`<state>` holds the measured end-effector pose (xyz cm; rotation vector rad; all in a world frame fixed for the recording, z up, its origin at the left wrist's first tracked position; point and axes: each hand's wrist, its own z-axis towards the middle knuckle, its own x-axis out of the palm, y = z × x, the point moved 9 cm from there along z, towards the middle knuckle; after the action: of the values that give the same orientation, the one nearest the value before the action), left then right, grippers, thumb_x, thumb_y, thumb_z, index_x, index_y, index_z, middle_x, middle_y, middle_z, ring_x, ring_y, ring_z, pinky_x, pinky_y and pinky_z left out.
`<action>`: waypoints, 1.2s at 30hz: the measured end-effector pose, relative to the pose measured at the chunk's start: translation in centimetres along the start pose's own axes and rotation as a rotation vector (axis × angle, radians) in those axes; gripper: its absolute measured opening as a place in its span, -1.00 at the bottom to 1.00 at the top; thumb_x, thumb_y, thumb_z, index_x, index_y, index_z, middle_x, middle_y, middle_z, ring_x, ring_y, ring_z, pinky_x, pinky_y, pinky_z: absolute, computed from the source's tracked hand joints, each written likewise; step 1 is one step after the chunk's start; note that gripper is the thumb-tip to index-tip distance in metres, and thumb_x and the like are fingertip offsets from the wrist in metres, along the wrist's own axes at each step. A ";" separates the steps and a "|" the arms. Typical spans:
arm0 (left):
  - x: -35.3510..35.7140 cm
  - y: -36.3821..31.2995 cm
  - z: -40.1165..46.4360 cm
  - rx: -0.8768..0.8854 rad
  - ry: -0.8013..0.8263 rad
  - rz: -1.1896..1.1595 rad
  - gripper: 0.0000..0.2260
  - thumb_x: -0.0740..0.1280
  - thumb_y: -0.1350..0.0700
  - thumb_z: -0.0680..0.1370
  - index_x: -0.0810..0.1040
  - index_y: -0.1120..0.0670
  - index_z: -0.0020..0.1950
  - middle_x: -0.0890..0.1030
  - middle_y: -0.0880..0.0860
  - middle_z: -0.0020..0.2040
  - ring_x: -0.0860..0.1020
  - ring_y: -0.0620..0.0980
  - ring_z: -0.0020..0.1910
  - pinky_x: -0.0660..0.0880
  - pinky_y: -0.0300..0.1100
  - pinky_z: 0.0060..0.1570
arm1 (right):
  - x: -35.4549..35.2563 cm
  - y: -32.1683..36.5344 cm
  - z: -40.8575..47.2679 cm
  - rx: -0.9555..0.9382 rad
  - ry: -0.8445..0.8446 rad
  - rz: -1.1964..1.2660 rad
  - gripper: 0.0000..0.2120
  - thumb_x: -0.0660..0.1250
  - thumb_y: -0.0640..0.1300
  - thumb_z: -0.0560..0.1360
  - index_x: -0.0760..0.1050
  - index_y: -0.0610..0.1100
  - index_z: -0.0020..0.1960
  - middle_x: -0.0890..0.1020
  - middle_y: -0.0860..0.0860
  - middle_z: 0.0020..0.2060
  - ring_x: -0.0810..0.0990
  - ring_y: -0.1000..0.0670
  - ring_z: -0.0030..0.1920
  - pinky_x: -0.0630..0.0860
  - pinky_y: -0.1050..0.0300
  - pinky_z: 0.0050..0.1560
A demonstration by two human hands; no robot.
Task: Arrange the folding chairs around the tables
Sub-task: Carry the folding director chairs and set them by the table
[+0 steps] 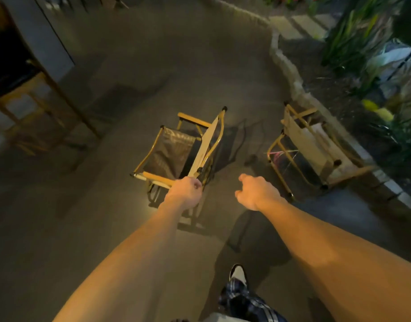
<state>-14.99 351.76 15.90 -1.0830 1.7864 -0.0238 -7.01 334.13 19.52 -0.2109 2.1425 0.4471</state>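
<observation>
We note the tan-framed folding chair with dark mesh seat and pale fabric back [176, 147] standing opened on the grey concrete floor [83, 228], near the middle of the head view. Its pale back panel runs as a long strip from the near corner, at our left hand [186, 192], up and away to the black-capped far post. That diagonal is the axis the next move turns on.

Our left hand grips the near end of the back frame, fingers curled round the tube where the wooden armrest meets it. The chair lies directly ahead of that hand, seat to the hand's left.

Our right hand [255, 192] hangs just beside the chair's right flank, touching nothing, fingers loosely curled and empty. It is the nearer hand to the second folding chair with pale fabric and tan frame [313, 147], which stands to the right against the stone garden edging [290, 73].

A wooden-legged table with dark top [21, 89] stands well apart at upper left. Judgement: the held chair must travel left and forward, away from the edging; the left hand alone may swing it, though the tilt of the frame is hard to read in the blur.
</observation>
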 end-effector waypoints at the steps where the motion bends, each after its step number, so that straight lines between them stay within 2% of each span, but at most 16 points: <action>1: -0.8 -1.7 2.6 -0.021 -0.008 -0.007 -0.75 0.21 0.08 0.58 0.57 -0.04 0.21 0.60 0.06 0.11 0.57 0.09 0.03 0.55 -0.02 0.11 | -2.1 -0.6 3.0 0.010 0.009 -0.025 -0.55 0.20 0.03 0.60 0.29 -0.02 0.46 0.48 -0.14 0.29 0.51 -0.24 0.23 0.48 -0.07 0.13; 5: -3.9 -6.0 11.2 -0.077 -0.026 -0.030 -0.74 0.20 -0.01 0.56 0.54 -0.08 0.22 0.60 0.05 0.11 0.56 0.12 0.06 0.54 0.07 0.12 | -8.7 0.9 13.3 -0.049 0.044 -0.127 -0.60 0.22 0.01 0.59 0.36 -0.03 0.40 0.49 -0.14 0.25 0.52 -0.23 0.20 0.49 -0.05 0.09; 8: -5.7 -7.1 18.2 -0.136 -0.002 -0.077 -0.68 0.19 0.03 0.59 0.47 -0.03 0.34 0.54 0.06 0.24 0.53 0.13 0.15 0.52 0.02 0.15 | -11.4 3.6 21.4 -0.127 0.071 -0.209 -0.63 0.22 -0.04 0.57 0.38 -0.03 0.37 0.51 -0.13 0.22 0.53 -0.22 0.18 0.49 -0.04 0.07; 11: -6.8 -6.8 25.5 -0.190 0.006 -0.132 -0.59 0.22 0.03 0.59 0.38 0.01 0.45 0.45 0.09 0.36 0.50 0.14 0.24 0.50 0.02 0.20 | -12.3 5.8 29.0 -0.204 0.108 -0.293 -0.68 0.22 -0.12 0.58 0.42 -0.03 0.33 0.56 -0.13 0.17 0.56 -0.20 0.15 0.53 -0.08 0.11; 15: -6.3 -5.5 35.7 -0.277 0.093 -0.217 -0.55 0.25 -0.05 0.60 0.34 0.03 0.47 0.48 0.10 0.33 0.52 0.13 0.21 0.50 -0.02 0.18 | -12.4 7.3 39.8 -0.245 0.176 -0.465 -0.67 0.21 -0.25 0.59 0.41 -0.07 0.33 0.56 -0.12 0.14 0.55 -0.18 0.16 0.53 -0.13 0.13; 19: -5.4 -4.2 40.8 -0.436 0.134 -0.342 -0.54 0.28 -0.05 0.56 0.38 0.02 0.43 0.49 0.08 0.28 0.52 0.12 0.18 0.52 -0.02 0.16 | -13.3 8.3 47.8 -0.276 0.238 -0.630 -0.62 0.23 -0.22 0.59 0.36 -0.05 0.39 0.52 -0.13 0.22 0.49 -0.19 0.25 0.50 -0.10 0.17; 22: -3.8 -3.3 43.0 -0.532 0.185 -0.385 -0.47 0.31 -0.19 0.49 0.40 -0.02 0.41 0.51 0.06 0.28 0.52 0.11 0.20 0.50 0.03 0.19 | -12.9 9.9 52.5 -0.389 0.247 -0.784 -0.64 0.25 -0.12 0.57 0.37 -0.06 0.37 0.49 -0.14 0.25 0.45 -0.21 0.26 0.47 -0.08 0.09; 24: -2.4 -2.9 43.7 -0.568 0.213 -0.395 -0.41 0.35 -0.26 0.47 0.39 -0.05 0.43 0.48 0.04 0.32 0.48 0.10 0.26 0.45 -0.02 0.21 | -11.7 10.7 55.1 -0.463 0.266 -0.899 -0.59 0.27 -0.08 0.55 0.35 -0.07 0.38 0.46 -0.16 0.29 0.41 -0.21 0.29 0.44 -0.08 0.12; 26: -0.3 -2.4 44.1 -0.617 0.237 -0.410 -0.35 0.39 -0.28 0.44 0.36 -0.05 0.46 0.43 0.04 0.38 0.42 0.10 0.33 0.41 -0.02 0.25 | -10.3 11.1 58.2 -0.506 0.268 -1.037 -0.52 0.26 -0.06 0.55 0.30 -0.08 0.44 0.38 -0.19 0.37 0.34 -0.25 0.36 0.39 -0.12 0.20; 29: 4.3 -0.8 43.2 -0.783 0.275 -0.359 -0.27 0.44 -0.29 0.39 0.32 -0.08 0.48 0.40 0.05 0.41 0.36 0.13 0.38 0.32 0.15 0.33 | -8.9 10.4 63.4 -0.509 0.223 -1.258 -0.42 0.23 -0.10 0.56 0.16 -0.13 0.54 0.15 -0.32 0.48 0.17 -0.42 0.43 0.28 -0.28 0.32; 31: 7.9 0.3 41.6 -0.968 0.310 -0.350 -0.35 0.44 -0.26 0.39 0.37 -0.10 0.42 0.43 0.06 0.36 0.35 0.16 0.37 0.25 0.29 0.32 | -7.9 9.3 66.8 -0.528 0.222 -1.391 -0.40 0.19 -0.15 0.58 0.08 -0.17 0.57 0.06 -0.36 0.51 0.13 -0.48 0.43 0.26 -0.34 0.32; 32: 9.7 0.5 40.9 -1.055 0.316 -0.357 -0.43 0.42 -0.22 0.41 0.41 -0.11 0.38 0.44 0.07 0.34 0.34 0.18 0.37 0.21 0.36 0.31 | -7.2 8.8 68.2 -0.552 0.218 -1.442 -0.41 0.17 -0.17 0.59 0.08 -0.18 0.57 0.08 -0.36 0.50 0.16 -0.48 0.42 0.28 -0.34 0.31; 34: 11.6 0.5 40.7 -1.166 0.268 -0.327 -0.62 0.33 -0.08 0.49 0.46 -0.11 0.31 0.43 0.09 0.33 0.28 0.20 0.39 0.11 0.50 0.28 | -5.9 8.2 70.3 -0.612 0.219 -1.484 -0.47 0.17 -0.19 0.58 0.20 -0.20 0.54 0.25 -0.32 0.45 0.30 -0.40 0.37 0.37 -0.30 0.26; 36: 12.1 0.6 40.9 -1.228 0.181 -0.274 -0.72 0.26 0.02 0.53 0.51 -0.07 0.24 0.45 0.08 0.29 0.27 0.18 0.38 0.05 0.58 0.24 | -4.6 7.9 71.4 -0.672 0.222 -1.494 -0.53 0.20 -0.19 0.57 0.34 -0.19 0.47 0.38 -0.27 0.37 0.39 -0.33 0.31 0.45 -0.25 0.17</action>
<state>14.22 361.78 -13.48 -2.2167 1.7490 0.9370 47.24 369.29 -12.05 -2.0758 1.3742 0.1893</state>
